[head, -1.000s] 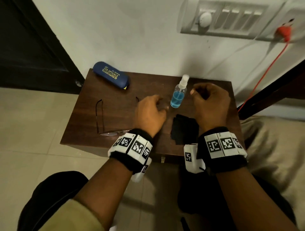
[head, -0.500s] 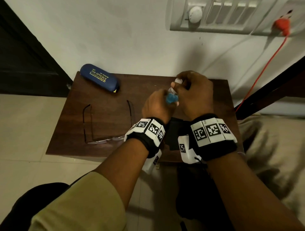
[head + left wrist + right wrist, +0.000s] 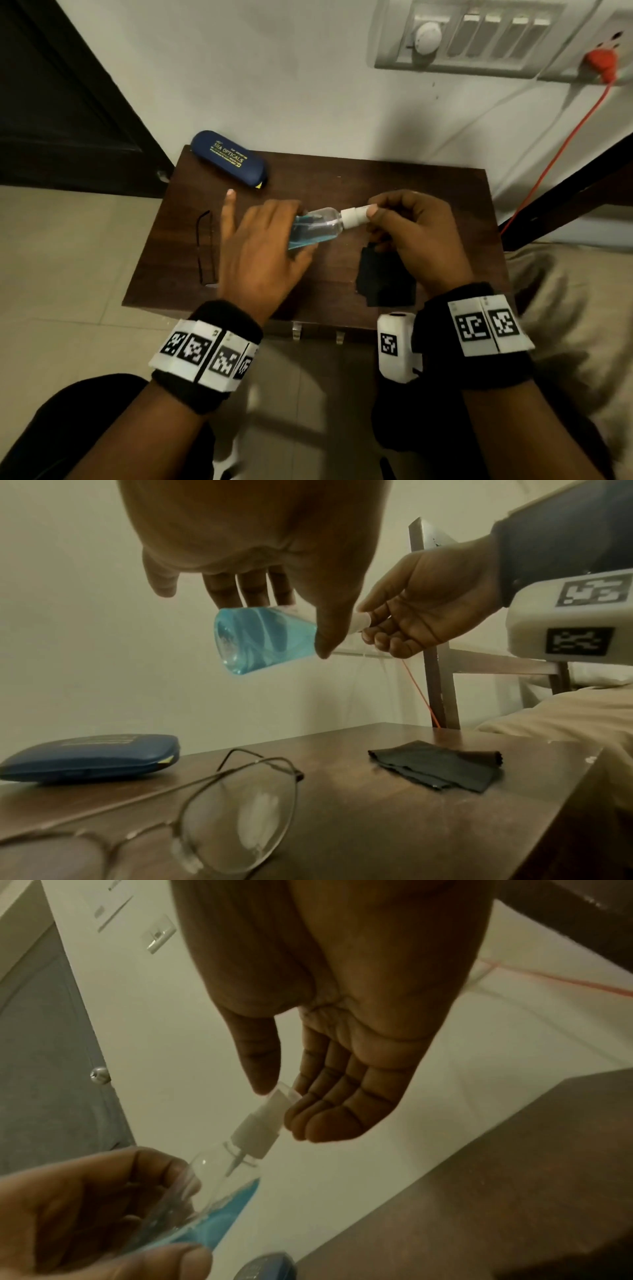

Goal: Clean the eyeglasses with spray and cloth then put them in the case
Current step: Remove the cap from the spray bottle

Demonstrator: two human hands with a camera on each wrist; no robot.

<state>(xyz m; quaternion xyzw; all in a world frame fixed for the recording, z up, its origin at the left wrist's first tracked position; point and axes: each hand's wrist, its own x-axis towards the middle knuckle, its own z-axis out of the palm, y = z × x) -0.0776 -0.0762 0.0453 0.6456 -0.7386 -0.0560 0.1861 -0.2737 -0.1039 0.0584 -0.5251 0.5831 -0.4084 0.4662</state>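
Table [image 3: 394, 185]: dark wood, set against the wall; we sit at its 6 o'clock edge.

Case [image 3: 228, 158]: blue, closed, at the table's 11 o'clock corner.

Our left hand [image 3: 260, 250]: raised over the table's middle, thumb and fingers wrapped around the body of the bottle, index finger sticking out toward 11 o'clock.

Our right hand [image 3: 418, 233]: at 3 o'clock of the left, thumb and fingertips pinching the bottle's clear cap.

Cloth [image 3: 385, 284]: black, folded, flat on the table at 5 o'clock, below our right hand.

Glasses [image 3: 212, 813]: thin metal frame, arms unfolded, on the table at 8 o'clock, lenses toward us.

Bottle [image 3: 317, 228]: clear, part full of blue liquid, held off the table and tilted nearly flat, white nozzle toward 3 o'clock.
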